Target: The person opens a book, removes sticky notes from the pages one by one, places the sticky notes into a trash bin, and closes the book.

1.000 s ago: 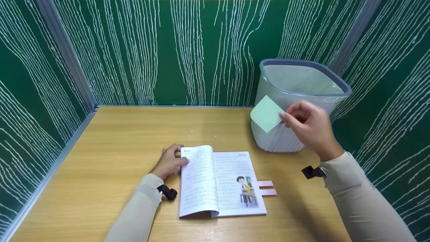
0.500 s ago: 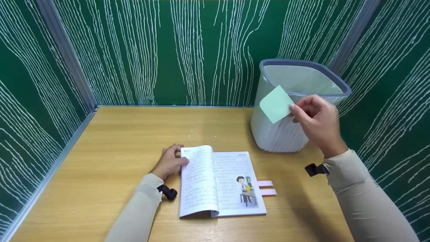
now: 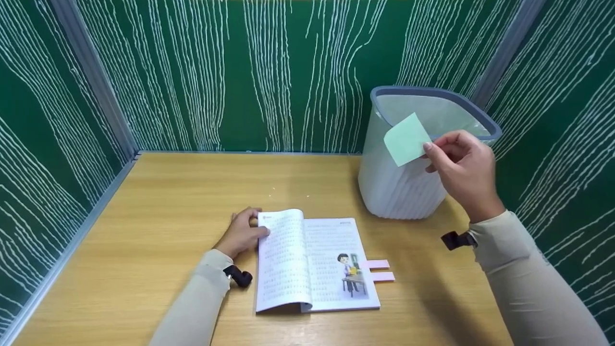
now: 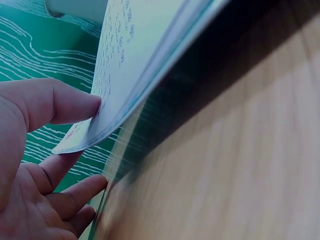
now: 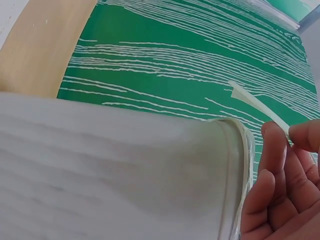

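An open book (image 3: 283,259) lies on the table, printed pages up, with a drawing of a seated figure on the right page. My left hand (image 3: 242,233) pinches its left edge; in the left wrist view the thumb (image 4: 75,102) presses on top and a finger lies beneath the pages. Two pink tabs (image 3: 382,276) stick out from the book's right side. My right hand (image 3: 466,168) pinches a pale green sticky note (image 3: 407,139) by one corner, raised in front of the bin's rim. The right wrist view shows the sticky note (image 5: 257,105) nearly edge-on between thumb and finger.
A white ribbed trash bin (image 3: 399,182) with a grey rim and a clear liner stands at the table's back right. Green walls with white lines enclose the wooden table (image 3: 182,192) at the back and sides. Tiny white specks (image 3: 307,196) lie behind the book.
My right hand has moved right and upward with the green sticky note, from left of the bin to in front of its rim. The left hand and the book have stayed in place.
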The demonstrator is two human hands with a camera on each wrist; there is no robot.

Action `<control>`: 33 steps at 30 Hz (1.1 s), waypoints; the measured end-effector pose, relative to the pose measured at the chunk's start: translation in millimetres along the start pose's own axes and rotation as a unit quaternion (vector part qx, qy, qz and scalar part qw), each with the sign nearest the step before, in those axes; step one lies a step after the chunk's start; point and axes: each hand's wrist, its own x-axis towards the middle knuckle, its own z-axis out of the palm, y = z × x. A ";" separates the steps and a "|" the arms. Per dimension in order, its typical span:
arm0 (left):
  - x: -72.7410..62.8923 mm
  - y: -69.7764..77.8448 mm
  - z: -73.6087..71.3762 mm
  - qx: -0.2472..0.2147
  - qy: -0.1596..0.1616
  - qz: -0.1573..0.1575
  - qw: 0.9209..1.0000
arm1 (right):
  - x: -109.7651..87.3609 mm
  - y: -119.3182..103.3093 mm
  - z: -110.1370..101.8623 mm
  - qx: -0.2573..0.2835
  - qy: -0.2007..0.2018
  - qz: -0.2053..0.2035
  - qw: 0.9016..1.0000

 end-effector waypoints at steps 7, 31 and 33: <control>0.8 3.5 -2.5 -0.011 -0.001 -0.012 1.000 | 11.3 -10.2 -11.1 -0.014 0.010 0.014 1.000; 0.4 -0.4 0.4 -0.012 0.003 -0.007 1.000 | 31.3 -23.1 -24.0 -0.013 0.056 0.024 0.998; -0.4 0.9 1.6 -0.013 0.004 -0.008 1.000 | 31.7 -20.3 -25.0 -0.015 0.063 0.026 0.998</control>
